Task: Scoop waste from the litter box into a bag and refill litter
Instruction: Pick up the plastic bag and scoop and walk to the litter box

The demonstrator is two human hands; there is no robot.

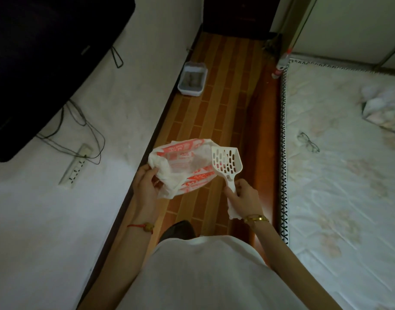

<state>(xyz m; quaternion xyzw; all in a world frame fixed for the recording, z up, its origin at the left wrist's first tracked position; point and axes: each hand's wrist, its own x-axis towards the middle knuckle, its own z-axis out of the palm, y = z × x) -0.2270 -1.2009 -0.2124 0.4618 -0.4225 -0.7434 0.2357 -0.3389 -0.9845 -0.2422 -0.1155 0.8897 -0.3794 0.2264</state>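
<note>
Home bedroom: mattress (339, 175) lying right, TV (46, 52) hanging left, litter box (189, 92) sitting far along the wooden floor (225, 97).

one litter box (192, 80), one slotted scoop (225, 163), one plastic bag (180, 166), two hands aka left hand (145, 182) and right hand (241, 195), one pair of glasses (308, 142), one power strip (76, 166), one TV (46, 63)

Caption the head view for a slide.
Left hand grips a bag, right hand holds a scoop; the litter box sits ahead, untouched.

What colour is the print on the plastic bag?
Red-orange print on the white plastic bag, seen in the head view.
</note>
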